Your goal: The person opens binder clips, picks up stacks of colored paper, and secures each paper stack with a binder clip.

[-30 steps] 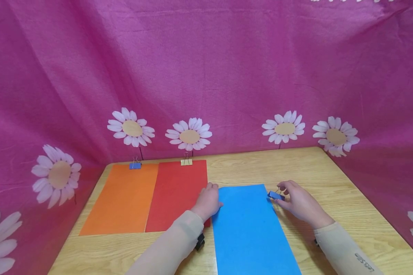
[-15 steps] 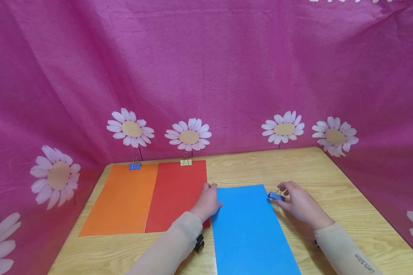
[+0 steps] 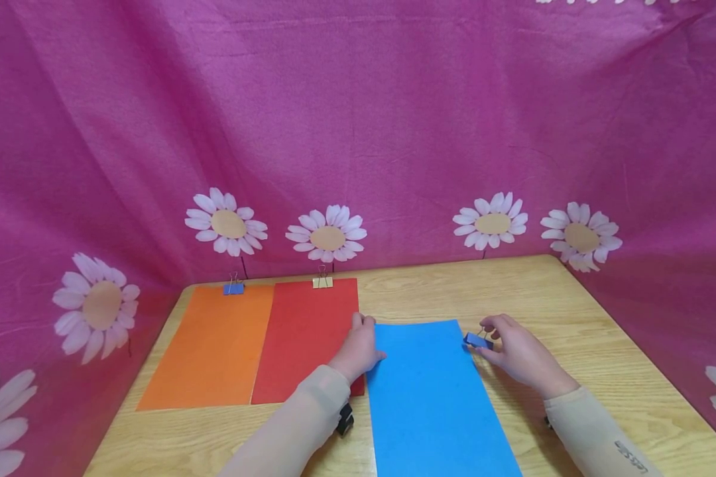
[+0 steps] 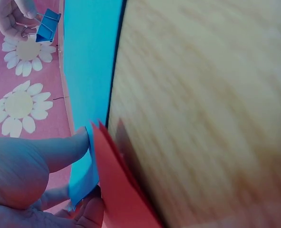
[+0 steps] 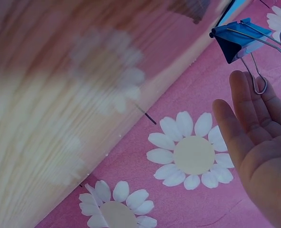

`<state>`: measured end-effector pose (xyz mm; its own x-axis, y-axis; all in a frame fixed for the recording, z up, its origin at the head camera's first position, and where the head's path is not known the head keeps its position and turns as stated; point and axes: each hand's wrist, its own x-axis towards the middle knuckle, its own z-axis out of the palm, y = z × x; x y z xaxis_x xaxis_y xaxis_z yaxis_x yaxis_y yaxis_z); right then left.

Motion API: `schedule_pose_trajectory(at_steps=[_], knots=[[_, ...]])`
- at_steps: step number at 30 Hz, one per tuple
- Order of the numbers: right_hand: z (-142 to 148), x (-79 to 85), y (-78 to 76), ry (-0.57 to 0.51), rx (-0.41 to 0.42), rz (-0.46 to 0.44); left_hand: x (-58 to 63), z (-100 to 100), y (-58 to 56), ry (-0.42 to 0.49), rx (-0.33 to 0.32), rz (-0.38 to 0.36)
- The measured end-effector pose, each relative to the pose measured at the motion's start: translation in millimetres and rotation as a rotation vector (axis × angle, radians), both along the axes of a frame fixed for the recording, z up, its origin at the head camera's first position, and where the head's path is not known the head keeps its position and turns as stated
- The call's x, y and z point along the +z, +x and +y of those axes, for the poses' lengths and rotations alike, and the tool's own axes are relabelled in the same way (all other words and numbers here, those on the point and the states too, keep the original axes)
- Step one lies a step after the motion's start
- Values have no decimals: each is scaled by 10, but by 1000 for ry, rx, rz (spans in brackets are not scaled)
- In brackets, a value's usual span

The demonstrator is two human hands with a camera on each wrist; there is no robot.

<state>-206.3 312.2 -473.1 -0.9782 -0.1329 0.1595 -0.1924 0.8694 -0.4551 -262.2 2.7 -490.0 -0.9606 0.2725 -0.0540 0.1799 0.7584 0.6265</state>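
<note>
A blue sheet of paper (image 3: 429, 397) lies lengthwise toward the near edge in the head view. At its upper left corner my left hand (image 3: 358, 351) pinches the edge. The left wrist view shows that thumb (image 4: 66, 149) on top of the blue paper and fingers beneath, the corner bending between them. My right hand (image 3: 522, 354) holds a blue binder clip (image 3: 478, 340) by its wire handles, beside the sheet's upper right corner. In the right wrist view the clip (image 5: 235, 40) has thumb and fingers at its two handles.
Left of the blue sheet lie a red sheet (image 3: 310, 344) and an orange sheet (image 3: 205, 351). A gold binder clip (image 3: 323, 282) sits on the red one's far edge, another blue clip (image 3: 234, 289) on the orange one's. A pink flowered cloth (image 3: 406, 132) encloses the wooden table (image 3: 596, 358).
My left fingers have shifted slightly at the blue sheet's corner, and its far left corner sits a touch further left. My right hand and its binder clip look unmoved.
</note>
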Motion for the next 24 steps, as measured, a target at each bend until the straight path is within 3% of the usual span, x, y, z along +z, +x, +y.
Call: schedule_pose_trajectory(at_steps=[24], knots=[[-220,19,-32,-58,41,54,15,-34,45,-47,-40,64]])
